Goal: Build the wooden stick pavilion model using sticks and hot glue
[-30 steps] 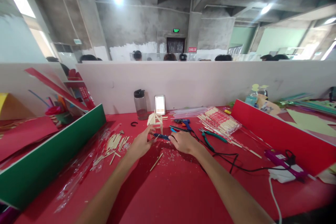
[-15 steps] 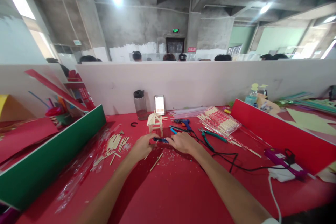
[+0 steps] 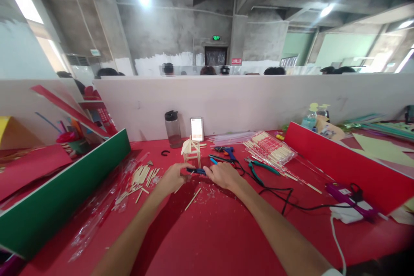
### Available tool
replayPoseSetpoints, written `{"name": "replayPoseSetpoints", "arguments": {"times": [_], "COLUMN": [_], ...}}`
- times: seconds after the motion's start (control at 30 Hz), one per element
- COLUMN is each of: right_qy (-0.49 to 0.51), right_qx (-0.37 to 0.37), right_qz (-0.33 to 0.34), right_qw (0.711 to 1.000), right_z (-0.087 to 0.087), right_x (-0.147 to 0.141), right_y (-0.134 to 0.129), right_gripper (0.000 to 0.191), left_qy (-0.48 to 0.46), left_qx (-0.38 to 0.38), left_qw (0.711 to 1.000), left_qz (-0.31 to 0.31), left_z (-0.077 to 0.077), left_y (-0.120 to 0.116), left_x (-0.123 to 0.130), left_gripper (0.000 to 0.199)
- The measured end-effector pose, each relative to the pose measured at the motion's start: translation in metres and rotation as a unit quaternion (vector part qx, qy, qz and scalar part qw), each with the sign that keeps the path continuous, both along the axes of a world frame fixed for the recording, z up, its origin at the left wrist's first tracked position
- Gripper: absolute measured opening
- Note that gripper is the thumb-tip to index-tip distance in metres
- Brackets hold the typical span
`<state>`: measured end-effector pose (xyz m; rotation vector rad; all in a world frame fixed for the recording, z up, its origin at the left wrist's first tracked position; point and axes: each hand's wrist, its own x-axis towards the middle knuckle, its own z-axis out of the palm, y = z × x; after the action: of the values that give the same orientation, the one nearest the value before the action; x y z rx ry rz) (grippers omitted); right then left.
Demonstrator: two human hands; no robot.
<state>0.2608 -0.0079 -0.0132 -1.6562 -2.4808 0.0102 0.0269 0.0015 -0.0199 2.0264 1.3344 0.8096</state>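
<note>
On the red counter [image 3: 207, 233], before a white partition [image 3: 246, 99], the right hand [image 3: 223, 175] grips a blue tool [image 3: 196, 171]; the left hand's [image 3: 174, 177] fingers pinch a thin stick [image 3: 179, 187]. A concrete wall [image 3: 161, 26] rises behind.

The tabletop [image 3: 207, 233] is red, the left divider [image 3: 67, 189] green, the bottle cap [image 3: 171, 115] black.

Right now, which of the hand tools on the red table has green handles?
The green-handled metal pliers, lying with handles spread, right of the blue glue gun; the tool in the right hand is dark blue.
</note>
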Motion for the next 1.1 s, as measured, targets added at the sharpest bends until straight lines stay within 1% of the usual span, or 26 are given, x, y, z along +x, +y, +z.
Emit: {"name": "replayPoseSetpoints", "arguments": {"times": [0.13, 0.23, 0.37, 0.53, 0.67, 0.8, 0.9, 1.0, 1.1], "right_qy": [-0.001, 0.000, 0.006, 0.002, -0.008, -0.014, -0.014, -0.021, -0.024], "right_qx": [-0.012, -0.020, -0.025, -0.037, -0.045, -0.058, -0.076, -0.070, -0.058], "right_qz": [-0.001, -0.005, -0.012, -0.017, -0.014, 0.004, 0.017, 0.007, -0.015], "right_qw": [1.000, 1.000, 1.000, 0.999, 0.999, 0.998, 0.997, 0.997, 0.998], "right_z": [0.000, 0.001, 0.001, 0.001, 0.002, 0.004, 0.007, 0.009, 0.009], "right_x": [0.002, 0.003, 0.002, 0.001, 0.002, 0.004, 0.006, 0.006, 0.002], "right_y": [-0.004, -0.006, -0.007, -0.008, -0.008, -0.010, -0.012, -0.015, -0.020], "right_gripper": [0.080, 0.080, 0.080, 0.079, 0.077, 0.077, 0.077, 0.074, 0.069], "left_qy": [0.045, 0.071, 0.085, 0.101, 0.129, 0.125, 0.128, 0.117, 0.074], "left_qx": [0.010, 0.028, 0.056, 0.098, 0.102, 0.092, 0.077, 0.065, 0.071], "left_qw": [0.999, 0.997, 0.995, 0.990, 0.986, 0.988, 0.989, 0.991, 0.995], "left_qz": [-0.019, -0.025, -0.021, -0.016, -0.014, -0.012, -0.018, -0.021, -0.007], "left_z": [-0.003, -0.001, 0.002, 0.002, 0.002, 0.002, 0.005, 0.012, 0.018], "left_y": [-0.001, -0.002, -0.002, -0.001, 0.000, 0.002, 0.002, 0.001, -0.002], "left_x": [0.000, 0.002, 0.005, 0.005, 0.003, 0.000, -0.003, -0.006, -0.007], "left_gripper": [0.034, 0.031, 0.028, 0.023, 0.019, 0.014, 0.012, 0.012, 0.014]}}
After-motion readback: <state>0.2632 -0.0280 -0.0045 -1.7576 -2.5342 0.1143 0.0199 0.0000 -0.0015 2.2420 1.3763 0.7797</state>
